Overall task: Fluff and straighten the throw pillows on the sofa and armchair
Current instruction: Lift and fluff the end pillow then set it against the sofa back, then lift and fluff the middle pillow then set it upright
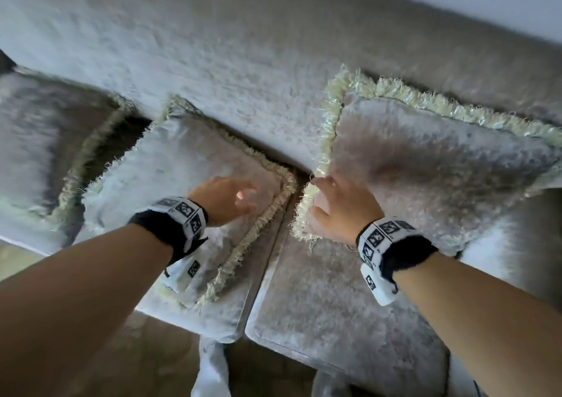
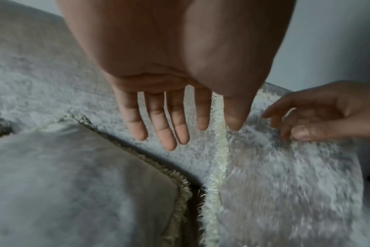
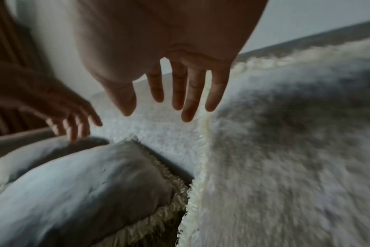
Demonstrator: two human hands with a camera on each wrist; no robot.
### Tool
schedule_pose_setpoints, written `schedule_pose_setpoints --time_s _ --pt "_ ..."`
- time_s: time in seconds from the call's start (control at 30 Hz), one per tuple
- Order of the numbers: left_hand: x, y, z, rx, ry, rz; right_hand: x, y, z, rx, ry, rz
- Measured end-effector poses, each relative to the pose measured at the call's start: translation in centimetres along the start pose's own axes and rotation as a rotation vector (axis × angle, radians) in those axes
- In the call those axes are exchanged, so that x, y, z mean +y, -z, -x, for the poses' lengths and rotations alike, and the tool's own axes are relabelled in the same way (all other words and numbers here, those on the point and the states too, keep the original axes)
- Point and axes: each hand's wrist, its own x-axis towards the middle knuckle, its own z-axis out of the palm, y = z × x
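Left hand: the person's left hand (image 1: 226,199) is reaching over the middle grey plush square pillow with pale fringe trim (image 1: 182,184); fingers are extending straight and slightly spread, holding nothing.
Left hand, wrist view: the fingers (image 2: 156,120) are showing splayed above the sofa back, apart from the fabric; the head view is not showing whether the palm is touching the pillow.
Right hand: the right hand (image 1: 340,205) is lying at the left fringed edge of the right grey plush square pillow with cream fringe trim (image 1: 431,168); fingers are relaxed and open, gripping nothing.
Right hand, wrist view: the fingers (image 3: 190,93) are hanging straight just above the cream fringe; contact is not resolvable.
Middle pillow: it is lying tilted on the seat, its upper corner leaning against the backrest of the grey plush sofa (image 1: 243,56).
Right pillow: it is leaning against the backrest, nearly upright, just beside the middle pillow, their fringes close at the seat seam.
Third pillow: a further grey fringed pillow (image 1: 39,141) is resting at far left, appearing only in the head view.
Wrist bands: black bands with white marker tags (image 1: 182,217) are circling both wrists, appearing only in the head view.
Cross-views: each wrist camera is catching the opposite hand (image 2: 319,115) at its frame edge.
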Motion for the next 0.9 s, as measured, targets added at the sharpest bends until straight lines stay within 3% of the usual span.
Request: schedule_pose_setpoints --time_s 0.17,0.43,0.67,0.9 --pt "-6.9 5.4 4.0 -0.146 -0.073 -0.284 -9.2 2.7 -0.8 -0.13 0.045 0.158" --pt "-14.3 11.0 6.4 -0.126 -0.119 -0.32 -19.2 4.4 -5.4 -0.194 0.041 0.151" --pt "-18.6 12.4 4.6 -0.204 -0.134 -0.359 -21.0 3.1 -9.6 -0.195 -0.005 0.118" --pt "-22.5 12.9 -1.1 -0.247 -0.109 -0.332 -20.5 -0.6 -14.4 -0.225 -0.096 -0.034"
